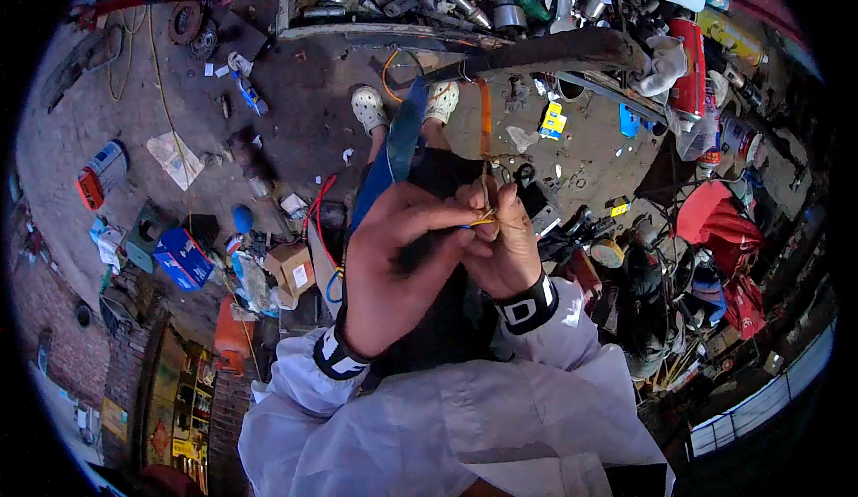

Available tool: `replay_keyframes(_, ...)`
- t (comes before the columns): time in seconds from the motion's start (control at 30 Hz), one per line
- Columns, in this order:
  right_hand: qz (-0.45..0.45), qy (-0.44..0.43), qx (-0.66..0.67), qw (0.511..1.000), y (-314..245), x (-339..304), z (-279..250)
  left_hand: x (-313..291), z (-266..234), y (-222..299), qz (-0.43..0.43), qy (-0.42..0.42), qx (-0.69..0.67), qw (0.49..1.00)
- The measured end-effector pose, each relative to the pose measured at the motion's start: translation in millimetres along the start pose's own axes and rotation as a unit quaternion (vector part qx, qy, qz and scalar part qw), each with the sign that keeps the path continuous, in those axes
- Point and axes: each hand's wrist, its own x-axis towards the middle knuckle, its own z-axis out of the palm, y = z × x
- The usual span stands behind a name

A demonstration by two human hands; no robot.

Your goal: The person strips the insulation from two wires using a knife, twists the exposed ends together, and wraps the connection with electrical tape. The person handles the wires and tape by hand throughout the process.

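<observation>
My left hand (393, 260) and my right hand (508, 245) meet in front of my body, both closed in a pinch. Between their fingertips are thin yellow and blue wires (483, 220); the exact grip is partly hidden by the fingers. An orange strip (485, 120) hangs from the bench edge toward my right hand, with a thin brownish strand running on to the fingers. Behind my left hand passes a broad blue strip (407, 130). Red wires (320, 206) curve beside my left wrist.
Ahead stands a workbench (393, 34) heaped with metal parts. On the floor to the left lie a blue box (183, 258), a cardboard box (290, 273) and an orange-and-white container (103, 175). Tools, a red cloth (719, 229) and tangled cables clutter the right.
</observation>
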Motion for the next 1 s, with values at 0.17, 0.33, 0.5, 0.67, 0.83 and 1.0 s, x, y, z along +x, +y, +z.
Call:
replay_keyframes(0.17,-0.029,0.049,-0.084,0.995,0,5,21,-2,-1,-1,0.002,0.004,0.012,1.000)
replay_keyframes(0.33,-0.078,0.071,-0.091,0.990,5,7,25,-4,1,3,-0.032,0.017,-0.013,0.999)
replay_keyframes(0.5,-0.090,0.064,-0.076,0.991,1,6,26,7,-6,14,0.029,-0.004,0.099,0.995)
replay_keyframes(0.67,-0.062,0.058,-0.091,0.992,-22,3,26,26,-5,20,0.081,-0.012,0.119,0.990)
replay_keyframes(0.83,-0.196,0.161,-0.348,0.903,-41,5,35,40,-1,20,0.086,-0.035,0.101,0.991)
replay_keyframes(1.0,-0.262,0.173,-0.473,0.823,-62,7,39,50,-1,25,0.066,-0.037,0.063,0.995)
